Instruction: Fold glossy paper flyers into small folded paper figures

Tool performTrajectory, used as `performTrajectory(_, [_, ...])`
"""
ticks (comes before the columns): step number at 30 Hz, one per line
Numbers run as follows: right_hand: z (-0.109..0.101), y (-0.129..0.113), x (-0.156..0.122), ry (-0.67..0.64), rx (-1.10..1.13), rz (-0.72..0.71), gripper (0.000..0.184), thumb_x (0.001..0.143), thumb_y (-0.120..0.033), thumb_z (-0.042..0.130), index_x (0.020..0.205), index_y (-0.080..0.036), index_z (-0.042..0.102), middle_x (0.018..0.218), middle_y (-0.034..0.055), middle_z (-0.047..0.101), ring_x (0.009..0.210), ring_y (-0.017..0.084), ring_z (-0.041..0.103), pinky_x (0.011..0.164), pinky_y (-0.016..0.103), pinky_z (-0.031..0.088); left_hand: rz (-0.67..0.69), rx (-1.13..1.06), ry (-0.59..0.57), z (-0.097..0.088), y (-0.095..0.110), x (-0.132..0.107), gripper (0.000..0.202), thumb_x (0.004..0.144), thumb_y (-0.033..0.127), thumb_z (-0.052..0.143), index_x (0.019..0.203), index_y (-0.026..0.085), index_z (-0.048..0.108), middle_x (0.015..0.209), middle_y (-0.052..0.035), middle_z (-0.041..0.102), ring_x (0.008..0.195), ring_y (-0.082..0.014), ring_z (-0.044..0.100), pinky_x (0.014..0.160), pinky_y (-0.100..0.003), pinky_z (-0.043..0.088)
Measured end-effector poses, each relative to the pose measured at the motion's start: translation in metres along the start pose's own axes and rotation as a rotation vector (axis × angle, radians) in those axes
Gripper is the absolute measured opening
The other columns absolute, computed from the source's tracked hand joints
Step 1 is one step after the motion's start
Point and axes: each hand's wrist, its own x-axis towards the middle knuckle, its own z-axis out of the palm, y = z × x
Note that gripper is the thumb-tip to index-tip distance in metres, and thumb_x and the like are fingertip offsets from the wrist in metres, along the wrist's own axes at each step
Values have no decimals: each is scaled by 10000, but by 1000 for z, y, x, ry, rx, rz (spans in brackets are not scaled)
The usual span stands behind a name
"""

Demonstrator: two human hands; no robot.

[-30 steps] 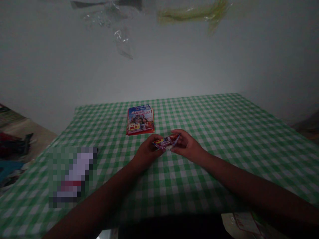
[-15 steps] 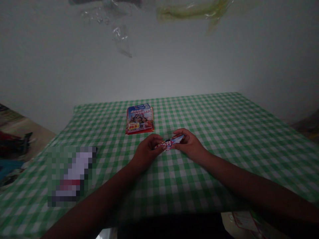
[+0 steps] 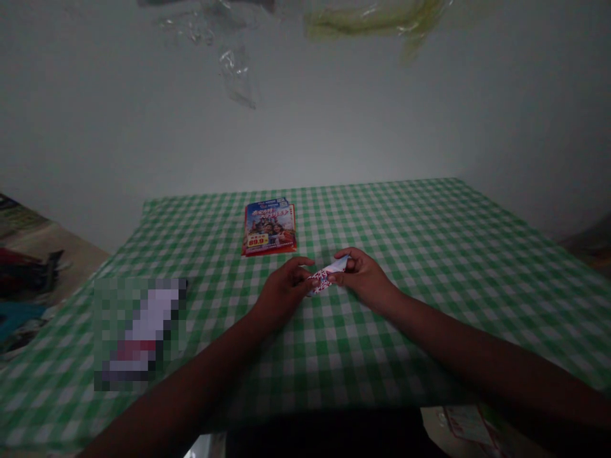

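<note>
Pinching folded printed paper (image 3: 328, 277) at left end with left hand (image 3: 282, 294), at right end with right hand (image 3: 363, 278). Sitting between both, close to green checked tablecloth (image 3: 429, 254), nearer than flyer stack (image 3: 268, 227).

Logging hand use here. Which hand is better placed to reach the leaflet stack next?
Likely the left hand: it lies nearer the leaflet stack, almost straight beyond it. The right hand is farther over; both pinch the folded paper.

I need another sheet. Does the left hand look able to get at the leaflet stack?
Probably yes: the leaflet stack lies just beyond the left hand, only bare checked cloth between them, though that hand pinches the folded paper with the right hand.
</note>
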Motion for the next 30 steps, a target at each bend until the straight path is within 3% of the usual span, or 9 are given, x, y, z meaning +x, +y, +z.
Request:
performTrajectory(3, [-1,2,1,-9,-80,-27,476,638,-295,823,1001,-250,520,718,-54,647,665,148,637,651,303,513,43,122,11,0,1,0,334,823,311,693,1133,226,603,794,-11,719,723,-182,668,685,-301,495])
performTrajectory(6, [-2,3,-2,31,-234,-80,550,676,-293,797,1129,-264,487,886,-21,633,711,159,644,666,330,529,113,260,-7,2,2,-1,251,840,260,653,1090,241,651,820,-9,723,760,-193,668,728,-319,496])
performTrajectory(11, [-2,2,-5,69,-749,-349,649,744,-253,747,1313,-280,435,1185,90,544,876,222,615,820,453,537,235,497,-26,8,-5,-1,140,854,196,615,939,242,717,935,-50,725,851,-234,633,825,-374,468])
performTrajectory(14, [-2,2,-4,73,-974,-521,600,768,-251,741,1305,-248,473,1227,132,525,1114,310,535,973,528,466,328,659,5,11,-11,-2,155,839,155,620,936,232,712,912,-64,686,876,-247,584,892,-419,435])
performTrajectory(17, [-1,-1,-3,71,-1151,-598,371,823,-277,704,1161,-186,582,1156,139,570,1125,327,508,973,533,452,364,862,38,12,-12,-3,112,850,168,630,935,195,698,977,-89,615,950,-254,529,923,-438,427])
performTrajectory(20, [2,-8,-10,-130,-1304,-571,141,927,-230,574,1009,-153,659,993,105,638,969,261,570,880,441,496,350,1013,28,12,-10,-4,103,877,219,640,954,180,695,1025,-89,582,963,-239,505,917,-422,440])
performTrajectory(22, [6,-13,-18,-290,-1422,-530,206,957,-177,503,1056,-146,681,984,103,671,950,249,593,869,425,499,328,1061,8,11,-9,-5,130,900,247,626,985,185,703,1025,-81,588,959,-231,506,913,-414,445])
performTrajectory(26, [9,-24,-36,-422,-1556,-502,374,944,-111,468,1292,-131,604,1239,143,653,1157,284,578,1023,482,431,303,1090,-39,3,-7,-6,199,915,287,617,1086,244,709,1060,-62,599,997,-233,510,912,-412,440])
performTrajectory(30, [1,-28,-43,-505,-1588,-489,501,886,-55,494,1362,-198,562,1403,131,565,1277,297,523,1091,524,372,281,1080,-109,-7,-6,-7,301,891,353,656,1192,362,669,1103,-27,589,1022,-236,515,898,-424,430])
